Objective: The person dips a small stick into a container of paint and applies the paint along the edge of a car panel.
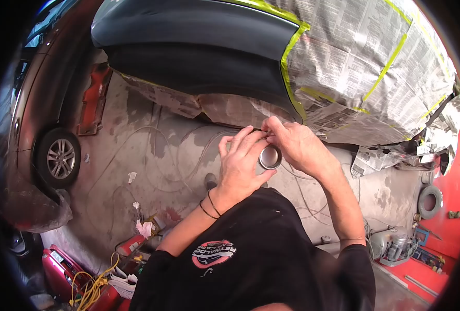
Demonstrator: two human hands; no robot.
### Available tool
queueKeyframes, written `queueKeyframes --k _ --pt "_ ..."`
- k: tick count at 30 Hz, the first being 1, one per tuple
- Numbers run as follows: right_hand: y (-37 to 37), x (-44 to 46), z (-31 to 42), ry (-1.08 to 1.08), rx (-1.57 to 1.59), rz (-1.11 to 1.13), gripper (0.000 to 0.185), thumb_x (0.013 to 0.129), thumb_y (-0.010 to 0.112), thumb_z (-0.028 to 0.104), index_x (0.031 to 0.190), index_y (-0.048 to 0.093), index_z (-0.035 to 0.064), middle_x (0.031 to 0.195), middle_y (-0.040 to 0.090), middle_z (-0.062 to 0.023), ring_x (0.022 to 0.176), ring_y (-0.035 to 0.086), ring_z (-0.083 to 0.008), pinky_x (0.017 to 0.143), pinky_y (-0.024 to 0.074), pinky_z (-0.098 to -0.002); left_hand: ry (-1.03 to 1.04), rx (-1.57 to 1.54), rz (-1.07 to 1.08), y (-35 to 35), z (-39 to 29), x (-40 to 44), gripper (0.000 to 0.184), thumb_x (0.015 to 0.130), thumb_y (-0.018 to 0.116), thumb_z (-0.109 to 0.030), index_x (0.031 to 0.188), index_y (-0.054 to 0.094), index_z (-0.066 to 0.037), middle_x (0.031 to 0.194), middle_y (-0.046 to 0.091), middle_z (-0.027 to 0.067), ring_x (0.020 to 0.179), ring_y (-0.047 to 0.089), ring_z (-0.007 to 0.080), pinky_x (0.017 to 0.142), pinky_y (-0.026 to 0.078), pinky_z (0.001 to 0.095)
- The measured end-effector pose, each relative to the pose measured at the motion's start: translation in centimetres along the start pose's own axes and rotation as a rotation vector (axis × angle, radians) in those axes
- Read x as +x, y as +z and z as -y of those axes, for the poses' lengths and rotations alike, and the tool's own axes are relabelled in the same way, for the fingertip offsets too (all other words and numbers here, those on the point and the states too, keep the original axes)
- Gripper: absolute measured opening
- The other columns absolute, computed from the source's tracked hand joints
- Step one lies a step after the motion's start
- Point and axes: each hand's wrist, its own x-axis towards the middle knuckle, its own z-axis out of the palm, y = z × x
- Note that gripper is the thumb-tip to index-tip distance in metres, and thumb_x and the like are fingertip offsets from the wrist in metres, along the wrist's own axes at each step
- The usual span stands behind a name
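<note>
In front of my chest, my left hand [241, 165] is wrapped round a small round metal cup [270, 157] with a dark rim. Its thumb lies along the near side and its fingers reach over the far side. My right hand [301, 146] is closed, its thumb and fingers pinched together at the cup's far right edge, close to the left fingertips. What the pinch holds is too small and hidden to make out. Beyond both hands stands a dark grey car panel [199, 62], edged with yellow-green masking tape [288, 62].
Masking newspaper [344, 57] covers the car at upper right. A dark car with a wheel [59, 158] stands at left. Hoses [152, 129] cross the concrete floor. A compressor [393, 246] and a tire [430, 202] sit at right, a yellow cord [90, 290] at lower left.
</note>
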Motion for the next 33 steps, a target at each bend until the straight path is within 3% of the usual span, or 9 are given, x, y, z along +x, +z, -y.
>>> queueKeyframes --k 8,12,15,16,17,19,23,28,33 --pt "-6.1 -7.0 -4.0 0.009 -0.1 0.137 0.026 0.11 0.07 0.016 0.129 0.057 0.0055 0.088 0.079 -0.0186 0.089 0.081 -0.0422 0.086 0.0618 -0.0542 -0.077 -0.045 -0.068 8.3 -7.6 0.9 0.075 0.073 0.103 -0.029 0.141 0.076 -0.013 0.153 0.071 0.0067 0.157 0.057 0.032 0.124 0.033 0.0558" --pt "-5.6 -13.4 -7.8 0.282 0.283 -0.136 0.026 0.117 0.065 0.021 0.137 0.063 0.004 0.102 0.084 -0.0207 0.102 0.084 -0.0386 0.094 0.063 -0.0463 -0.136 -0.064 -0.07 10.1 -9.8 0.7 0.077 0.073 0.103 -0.028 0.143 0.076 -0.013 0.151 0.071 0.006 0.156 0.057 0.0312 0.125 0.033 0.0538" --pt "2.7 -23.0 -15.9 0.599 0.515 -0.262 0.024 0.123 0.057 0.021 0.133 0.067 0.0008 0.107 0.085 -0.0149 0.104 0.084 -0.0285 0.096 0.0622 -0.0417 -0.167 -0.059 -0.103 10.6 -10.5 0.7 0.076 0.073 0.104 -0.028 0.143 0.077 -0.012 0.15 0.072 0.0067 0.154 0.059 0.0318 0.125 0.035 0.0519" --pt "8.6 -28.6 -20.1 0.676 0.59 -0.247 0.024 0.125 0.055 0.02 0.126 0.07 0.0015 0.106 0.08 -0.0062 0.1 0.075 -0.0147 0.088 0.0599 -0.0348 -0.176 -0.05 -0.118 10.7 -10.5 0.6 0.076 0.073 0.104 -0.027 0.142 0.077 -0.011 0.15 0.072 0.0071 0.154 0.06 0.0319 0.125 0.035 0.0518" --pt "15.0 -35.6 -24.2 0.778 0.595 -0.104 0.023 0.124 0.056 0.019 0.12 0.072 0.0029 0.104 0.077 -0.0042 0.093 0.071 -0.0141 0.083 0.0574 -0.0324 -0.184 -0.047 -0.134 10.7 -10.6 0.6 0.075 0.074 0.104 -0.027 0.142 0.077 -0.011 0.15 0.072 0.0076 0.153 0.06 0.0321 0.125 0.036 0.0516" --pt "21.3 -44.9 -22.2 1.143 1.031 0.142 0.021 0.119 0.065 0.017 0.117 0.076 -0.0009 0.105 0.078 -0.0077 0.099 0.072 -0.0201 0.092 0.0588 -0.0371 -0.214 0.004 -0.153 9.9 -10.3 0.2 0.074 0.075 0.103 -0.027 0.141 0.077 -0.01 0.151 0.072 0.0087 0.153 0.061 0.0322 0.125 0.037 0.0515" --pt "21.0 -52.4 -12.7 1.184 1.066 0.469 0.017 0.116 0.066 0.013 0.119 0.077 0.0003 0.107 0.078 -0.0051 0.095 0.071 -0.0197 0.088 0.0578 -0.0354 -0.319 0.104 -0.208 8.0 -9.6 -1.0 0.073 0.076 0.103 -0.027 0.142 0.077 -0.008 0.151 0.073 0.0106 0.152 0.062 0.0324 0.125 0.039 0.0499" --pt "14.3 -48.1 -6.7 1.155 1.058 0.479 0.018 0.116 0.066 0.013 0.122 0.076 -0.0008 0.106 0.077 -0.0047 0.094 0.07 -0.0187 0.085 0.0565 -0.035 -0.405 0.138 -0.275 5.3 -7.6 -2.7 0.068 0.076 0.103 -0.021 0.137 0.078 -0.001 0.148 0.073 0.0169 0.139 0.07 0.0359 0.12 0.051 0.049" --pt "8.5 -41.5 -1.8 1.04 0.981 0.464 0.021 0.115 0.065 0.014 0.124 0.076 -0.0019 0.105 0.077 -0.0043 0.092 0.07 -0.0178 0.083 0.0552 -0.0345 -0.428 0.124 -0.295 2.3 -5.7 -3.6 0.066 0.078 0.102 -0.017 0.136 0.078 0.002 0.146 0.072 0.0193 0.139 0.07 0.0336 0.122 0.051 0.0445"
